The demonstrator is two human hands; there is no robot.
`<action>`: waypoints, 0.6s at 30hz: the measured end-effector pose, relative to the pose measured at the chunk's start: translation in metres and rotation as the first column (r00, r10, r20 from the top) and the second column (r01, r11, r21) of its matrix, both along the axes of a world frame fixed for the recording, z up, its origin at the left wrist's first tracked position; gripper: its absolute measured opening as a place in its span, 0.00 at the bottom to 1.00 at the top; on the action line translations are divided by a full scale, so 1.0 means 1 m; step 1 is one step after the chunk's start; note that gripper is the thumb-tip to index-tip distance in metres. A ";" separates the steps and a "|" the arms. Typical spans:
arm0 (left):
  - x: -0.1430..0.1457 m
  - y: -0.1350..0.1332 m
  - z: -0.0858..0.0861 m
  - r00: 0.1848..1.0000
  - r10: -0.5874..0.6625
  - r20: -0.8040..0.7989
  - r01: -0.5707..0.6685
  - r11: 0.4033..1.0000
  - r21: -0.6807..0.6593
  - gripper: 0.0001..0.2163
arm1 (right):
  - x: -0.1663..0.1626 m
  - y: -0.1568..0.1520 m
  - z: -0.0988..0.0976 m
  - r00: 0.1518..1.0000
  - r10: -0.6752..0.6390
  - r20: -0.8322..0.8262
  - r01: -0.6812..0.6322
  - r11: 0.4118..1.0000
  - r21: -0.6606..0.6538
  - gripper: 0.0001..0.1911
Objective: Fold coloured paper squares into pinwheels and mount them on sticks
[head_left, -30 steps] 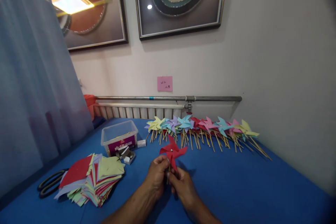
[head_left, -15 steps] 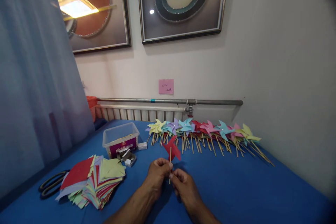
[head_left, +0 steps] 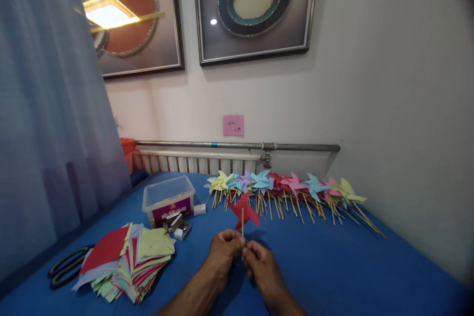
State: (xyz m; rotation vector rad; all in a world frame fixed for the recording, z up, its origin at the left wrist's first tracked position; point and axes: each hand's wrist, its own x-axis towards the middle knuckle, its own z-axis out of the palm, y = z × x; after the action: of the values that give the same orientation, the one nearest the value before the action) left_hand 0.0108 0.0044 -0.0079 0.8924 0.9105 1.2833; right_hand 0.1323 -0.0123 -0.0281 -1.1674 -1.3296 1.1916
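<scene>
A red paper pinwheel stands upright on a thin wooden stick above the blue table. My left hand pinches the stick just below the paper. My right hand is closed on the stick's lower end, right beside the left. The pinwheel's back side faces me, with the stick running up its middle. Behind it, a row of finished pinwheels in yellow, blue, purple, red and pink lies along the wall.
A fanned stack of coloured paper squares lies at the left, with black scissors beyond it. A clear plastic tub and small metal and white boxes sit behind the stack. A curtain hangs at the left; a radiator pipe runs along the wall.
The pinwheel has been turned from its front facing me to its back, and stood more upright. Both hands stay pinched on the stick and have shifted slightly lower on it.
</scene>
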 end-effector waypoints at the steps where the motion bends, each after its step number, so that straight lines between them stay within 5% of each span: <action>1: 0.000 0.000 0.000 1.000 0.004 -0.014 -0.004 1.000 -0.003 0.18 | 0.000 0.001 0.000 1.000 -0.005 -0.005 0.005 1.000 -0.009 0.20; 18: -0.001 0.003 -0.003 0.995 0.003 -0.103 -0.004 1.000 -0.008 0.18 | 0.003 0.004 0.001 0.997 -0.067 0.039 0.066 0.998 0.018 0.15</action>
State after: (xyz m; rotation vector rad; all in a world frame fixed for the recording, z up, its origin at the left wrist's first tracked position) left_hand 0.0101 0.0079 -0.0112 0.9578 0.9975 1.2444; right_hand 0.1353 -0.0082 -0.0269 -1.2195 -1.3182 1.1124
